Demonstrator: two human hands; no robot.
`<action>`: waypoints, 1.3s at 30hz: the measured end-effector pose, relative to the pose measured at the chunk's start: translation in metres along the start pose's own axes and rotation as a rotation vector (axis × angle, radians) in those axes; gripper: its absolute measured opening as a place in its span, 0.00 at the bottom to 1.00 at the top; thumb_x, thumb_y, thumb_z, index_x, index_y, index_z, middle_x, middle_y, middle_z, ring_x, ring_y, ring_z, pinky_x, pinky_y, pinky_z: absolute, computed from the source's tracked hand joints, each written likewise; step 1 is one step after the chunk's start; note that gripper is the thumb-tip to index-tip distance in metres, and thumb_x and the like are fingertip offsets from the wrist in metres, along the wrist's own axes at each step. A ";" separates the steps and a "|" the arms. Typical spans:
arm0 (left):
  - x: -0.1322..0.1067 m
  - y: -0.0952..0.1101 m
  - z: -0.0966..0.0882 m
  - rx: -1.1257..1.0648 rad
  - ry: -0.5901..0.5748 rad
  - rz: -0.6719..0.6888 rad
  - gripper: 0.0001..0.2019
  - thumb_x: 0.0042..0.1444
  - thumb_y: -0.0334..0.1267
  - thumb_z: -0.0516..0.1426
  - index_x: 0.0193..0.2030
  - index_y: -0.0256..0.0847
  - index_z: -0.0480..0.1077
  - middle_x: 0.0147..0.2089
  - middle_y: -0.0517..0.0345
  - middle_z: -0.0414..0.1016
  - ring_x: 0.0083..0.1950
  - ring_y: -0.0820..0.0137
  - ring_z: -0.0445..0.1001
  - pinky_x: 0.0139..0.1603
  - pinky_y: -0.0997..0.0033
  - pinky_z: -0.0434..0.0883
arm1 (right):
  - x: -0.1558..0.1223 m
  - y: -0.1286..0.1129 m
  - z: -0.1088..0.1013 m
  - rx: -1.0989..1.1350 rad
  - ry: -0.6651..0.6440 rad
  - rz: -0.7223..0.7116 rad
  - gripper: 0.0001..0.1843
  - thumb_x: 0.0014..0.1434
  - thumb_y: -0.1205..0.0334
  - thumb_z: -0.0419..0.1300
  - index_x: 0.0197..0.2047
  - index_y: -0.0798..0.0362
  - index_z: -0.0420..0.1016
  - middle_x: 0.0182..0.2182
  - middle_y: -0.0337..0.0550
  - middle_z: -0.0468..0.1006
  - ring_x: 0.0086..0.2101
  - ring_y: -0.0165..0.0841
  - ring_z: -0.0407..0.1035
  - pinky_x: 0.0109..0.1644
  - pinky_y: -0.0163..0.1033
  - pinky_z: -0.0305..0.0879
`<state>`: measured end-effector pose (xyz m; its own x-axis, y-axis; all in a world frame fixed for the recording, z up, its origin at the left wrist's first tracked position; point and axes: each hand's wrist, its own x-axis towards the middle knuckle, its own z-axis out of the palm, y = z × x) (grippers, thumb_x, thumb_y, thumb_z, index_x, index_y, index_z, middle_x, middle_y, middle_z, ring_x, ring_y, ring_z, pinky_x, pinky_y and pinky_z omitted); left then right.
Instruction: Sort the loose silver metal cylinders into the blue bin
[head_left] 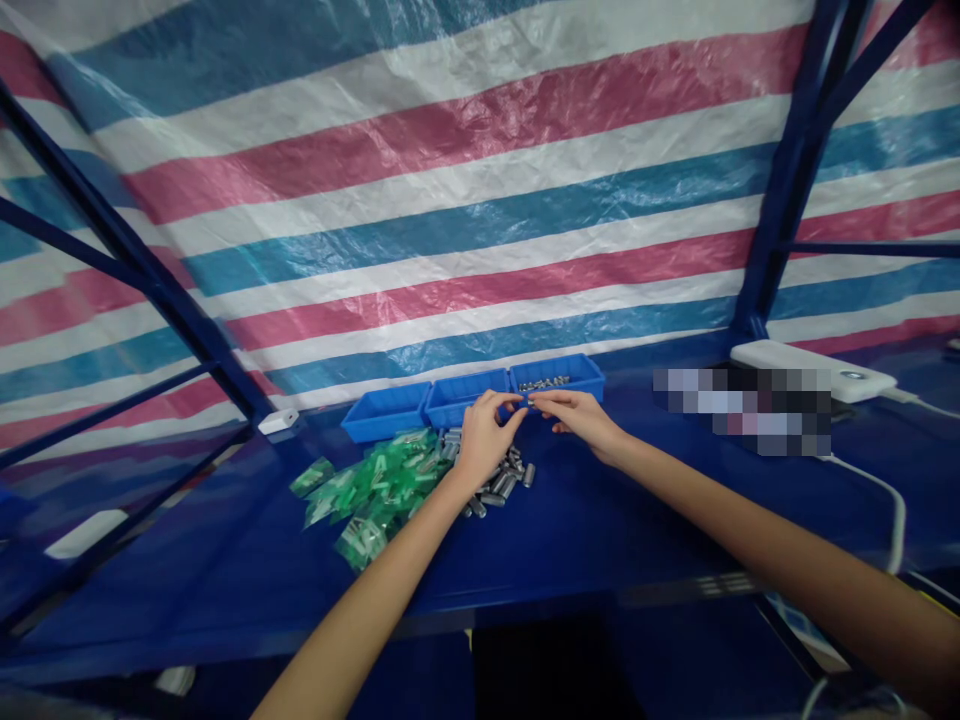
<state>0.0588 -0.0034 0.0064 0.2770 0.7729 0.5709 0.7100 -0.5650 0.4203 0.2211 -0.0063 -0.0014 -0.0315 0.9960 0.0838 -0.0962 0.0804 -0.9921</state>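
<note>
My left hand hovers over the metal pieces, its thumb and index finger drawn together at the tips; what they hold, if anything, is too small to make out. Facing it, my right hand pinches a small shiny metal piece between thumb and forefinger. The fingertips of both hands nearly meet. Grey metal cylinders lie loose under and beside my left hand, which partly hides them. Just behind my hands stands a blue bin with small metal parts inside.
A middle blue bin and a left blue bin adjoin it. Green-and-clear plastic packets are heaped left of the cylinders. A white box-shaped device with a cable and a blurred-out item stand right. Blue posts and striped sheeting border the table.
</note>
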 end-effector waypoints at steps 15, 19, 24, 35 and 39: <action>-0.007 -0.010 0.003 0.397 -0.271 0.020 0.12 0.58 0.33 0.51 0.47 0.43 0.70 0.44 0.52 0.71 0.47 0.63 0.65 0.48 0.61 0.58 | 0.014 0.004 -0.011 -0.039 0.122 -0.146 0.15 0.48 0.57 0.63 0.37 0.58 0.77 0.31 0.48 0.79 0.31 0.32 0.72 0.28 0.32 0.70; -0.007 -0.010 0.002 0.412 -0.274 0.006 0.13 0.58 0.35 0.50 0.48 0.43 0.71 0.43 0.51 0.68 0.46 0.61 0.64 0.47 0.60 0.58 | 0.016 0.002 -0.012 0.005 0.030 -0.283 0.20 0.49 0.60 0.62 0.48 0.52 0.74 0.46 0.48 0.76 0.42 0.35 0.71 0.34 0.34 0.72; -0.006 -0.007 0.001 0.441 -0.296 0.050 0.14 0.58 0.32 0.49 0.48 0.43 0.70 0.46 0.51 0.69 0.47 0.61 0.64 0.46 0.62 0.58 | 0.018 0.009 -0.008 -0.170 -0.065 -0.367 0.11 0.51 0.61 0.59 0.38 0.52 0.78 0.40 0.45 0.78 0.38 0.34 0.73 0.30 0.34 0.71; -0.003 -0.013 0.002 0.372 -0.359 0.062 0.15 0.60 0.32 0.46 0.50 0.42 0.67 0.46 0.53 0.70 0.47 0.63 0.64 0.45 0.61 0.59 | 0.010 0.008 -0.002 -0.395 -0.023 -0.499 0.11 0.50 0.70 0.55 0.31 0.52 0.79 0.31 0.41 0.80 0.32 0.30 0.72 0.40 0.36 0.67; -0.003 -0.015 0.001 0.384 -0.337 0.053 0.15 0.62 0.33 0.43 0.49 0.41 0.67 0.44 0.53 0.68 0.46 0.64 0.64 0.44 0.62 0.60 | 0.006 0.007 -0.001 -0.449 -0.068 -0.530 0.12 0.49 0.72 0.55 0.32 0.52 0.79 0.31 0.40 0.79 0.31 0.29 0.71 0.38 0.35 0.66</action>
<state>0.0478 0.0029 -0.0024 0.4677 0.8317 0.2991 0.8582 -0.5083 0.0714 0.2211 0.0005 -0.0082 -0.1580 0.8145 0.5583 0.3045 0.5780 -0.7571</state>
